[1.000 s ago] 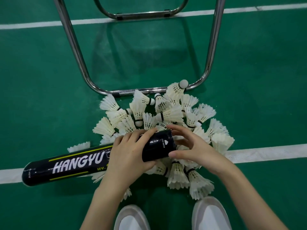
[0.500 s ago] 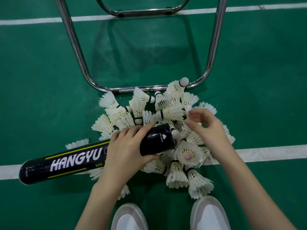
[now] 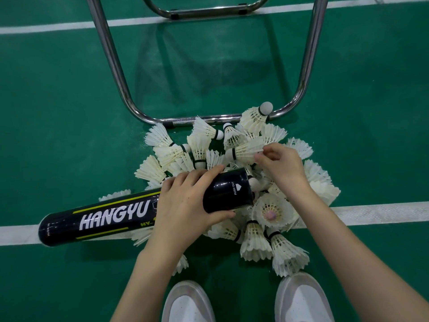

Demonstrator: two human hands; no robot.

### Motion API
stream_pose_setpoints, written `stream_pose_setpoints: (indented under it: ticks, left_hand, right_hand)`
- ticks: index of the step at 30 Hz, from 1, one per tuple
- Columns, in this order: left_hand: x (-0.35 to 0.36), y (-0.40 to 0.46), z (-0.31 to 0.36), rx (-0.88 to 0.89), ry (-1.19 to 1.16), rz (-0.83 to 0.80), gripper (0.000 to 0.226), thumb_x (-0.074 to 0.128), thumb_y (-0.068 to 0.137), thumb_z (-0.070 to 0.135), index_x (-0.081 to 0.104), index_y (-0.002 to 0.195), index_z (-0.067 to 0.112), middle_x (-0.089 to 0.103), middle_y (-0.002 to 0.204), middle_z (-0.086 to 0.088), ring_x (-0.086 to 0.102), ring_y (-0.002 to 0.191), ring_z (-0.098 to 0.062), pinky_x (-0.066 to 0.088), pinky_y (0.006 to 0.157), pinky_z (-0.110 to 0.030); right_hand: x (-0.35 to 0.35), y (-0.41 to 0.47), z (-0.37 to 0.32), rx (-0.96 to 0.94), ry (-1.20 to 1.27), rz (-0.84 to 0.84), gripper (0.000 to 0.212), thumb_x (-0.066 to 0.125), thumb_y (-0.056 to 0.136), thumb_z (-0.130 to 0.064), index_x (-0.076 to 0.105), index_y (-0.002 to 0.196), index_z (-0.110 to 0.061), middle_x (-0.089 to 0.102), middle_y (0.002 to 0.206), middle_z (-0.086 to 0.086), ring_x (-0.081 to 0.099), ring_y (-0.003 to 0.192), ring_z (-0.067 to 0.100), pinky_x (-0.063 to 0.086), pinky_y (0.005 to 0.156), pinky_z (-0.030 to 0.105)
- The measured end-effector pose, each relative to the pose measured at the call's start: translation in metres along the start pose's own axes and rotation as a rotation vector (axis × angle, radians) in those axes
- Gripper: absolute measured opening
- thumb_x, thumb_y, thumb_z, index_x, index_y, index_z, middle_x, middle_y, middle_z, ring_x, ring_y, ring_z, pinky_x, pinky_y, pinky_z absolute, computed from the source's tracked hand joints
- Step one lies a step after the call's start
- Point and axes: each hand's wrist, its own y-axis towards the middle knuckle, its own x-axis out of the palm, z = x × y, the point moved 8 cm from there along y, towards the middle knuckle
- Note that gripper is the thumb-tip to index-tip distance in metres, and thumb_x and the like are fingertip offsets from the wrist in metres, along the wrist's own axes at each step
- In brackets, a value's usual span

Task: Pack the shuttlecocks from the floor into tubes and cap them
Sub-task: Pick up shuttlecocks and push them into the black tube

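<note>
A black tube point(image 3: 109, 217) marked HANGYU lies nearly level over a heap of several white feather shuttlecocks point(image 3: 260, 242) on the green floor. My left hand point(image 3: 185, 203) grips the tube near its right, open end, where a white cork point(image 3: 253, 182) shows at the mouth. My right hand point(image 3: 282, 166) reaches over the heap and pinches the feather skirt of one shuttlecock point(image 3: 246, 151) lying on its side at the back of the pile. No cap is visible.
A chrome tubular chair frame point(image 3: 209, 118) stands on the floor just behind the pile. White court lines point(image 3: 371, 213) cross the floor. My two white shoes point(image 3: 188, 303) sit at the bottom edge, close to the nearest shuttlecocks.
My right hand left the tube's mouth and moved up and back over the pile, where it now pinches a shuttlecock's feathers. My left hand and the tube barely moved.
</note>
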Motion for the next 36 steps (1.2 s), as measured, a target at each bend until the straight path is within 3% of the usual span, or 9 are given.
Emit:
stream_pose_setpoints:
  ticks: [3,6,9,12,16,22,30,33,36]
  left_hand:
    - [0.002,0.001,-0.001,-0.009,-0.024,-0.018,0.082,0.041,0.063,0.079,0.041,0.133,0.037,0.062,0.118,0.007,0.058,0.106,-0.021,0.043,0.088,-0.04]
    - [-0.001,0.001,0.0,-0.027,-0.032,-0.008,0.08,0.041,0.064,0.078,0.043,0.133,0.037,0.062,0.119,0.007,0.058,0.107,-0.021,0.043,0.089,-0.04]
    - [-0.004,0.001,-0.001,-0.066,-0.028,0.005,0.079,0.041,0.065,0.077,0.045,0.133,0.036,0.061,0.12,0.007,0.058,0.107,-0.022,0.043,0.088,-0.04]
    - [-0.006,0.001,-0.002,-0.094,-0.046,0.001,0.08,0.041,0.065,0.076,0.043,0.135,0.036,0.059,0.122,0.008,0.056,0.11,-0.022,0.041,0.09,-0.041]
    - [-0.007,0.001,0.002,-0.094,-0.063,-0.007,0.08,0.041,0.066,0.076,0.039,0.136,0.038,0.058,0.122,0.009,0.053,0.111,-0.021,0.039,0.091,-0.04]
    - [-0.01,0.001,0.007,-0.081,-0.052,0.031,0.078,0.051,0.064,0.071,0.042,0.134,0.038,0.06,0.12,0.008,0.056,0.107,-0.021,0.041,0.089,-0.041]
    - [-0.014,-0.003,0.015,-0.054,-0.051,0.081,0.072,0.053,0.065,0.067,0.046,0.13,0.035,0.061,0.117,0.009,0.057,0.105,-0.018,0.041,0.087,-0.038]
    - [-0.014,-0.005,0.016,-0.038,-0.06,0.085,0.072,0.053,0.066,0.067,0.044,0.13,0.036,0.061,0.118,0.011,0.055,0.106,-0.015,0.04,0.088,-0.036]
    - [-0.012,-0.005,0.015,-0.024,-0.072,0.076,0.074,0.051,0.067,0.07,0.045,0.131,0.035,0.06,0.119,0.011,0.055,0.107,-0.015,0.039,0.089,-0.034]
  right_hand:
    - [-0.02,-0.015,-0.009,-0.026,0.158,0.03,0.011,0.063,0.087,-0.025,0.061,0.095,-0.018,0.066,0.093,-0.005,0.061,0.087,0.004,0.045,0.068,0.009]
    - [-0.046,-0.035,-0.015,-0.053,0.267,0.059,0.016,0.061,0.088,-0.026,0.062,0.101,-0.017,0.068,0.094,-0.005,0.063,0.085,0.001,0.045,0.068,0.004]
    - [-0.063,-0.056,-0.014,-0.055,0.34,0.079,0.02,0.061,0.087,-0.026,0.064,0.104,-0.016,0.069,0.092,-0.003,0.064,0.083,0.0,0.047,0.073,0.007]
    - [-0.065,-0.075,-0.018,-0.067,0.361,0.067,0.01,0.061,0.086,-0.023,0.064,0.096,-0.019,0.068,0.084,-0.007,0.061,0.074,-0.006,0.045,0.067,0.005]
    - [-0.034,-0.088,-0.024,-0.053,0.363,-0.075,0.008,0.06,0.084,-0.022,0.062,0.09,-0.027,0.068,0.08,-0.01,0.062,0.073,-0.003,0.048,0.063,0.01]
    - [0.004,-0.095,-0.037,-0.054,0.472,-0.2,0.007,0.063,0.082,-0.023,0.063,0.088,-0.025,0.068,0.079,-0.013,0.061,0.077,-0.003,0.047,0.068,0.011]
    - [0.006,-0.096,-0.036,-0.028,0.399,-0.123,0.034,0.078,0.069,-0.011,0.056,0.087,-0.029,0.063,0.08,-0.01,0.057,0.07,-0.005,0.045,0.063,0.01]
    - [0.008,-0.096,-0.038,-0.009,0.454,-0.209,0.033,0.075,0.072,-0.007,0.057,0.091,-0.027,0.069,0.077,-0.003,0.061,0.068,-0.002,0.047,0.06,0.011]
    - [0.014,-0.096,-0.039,0.008,0.534,-0.329,0.031,0.069,0.077,-0.003,0.059,0.098,-0.024,0.074,0.086,-0.004,0.068,0.08,0.005,0.051,0.068,0.015]
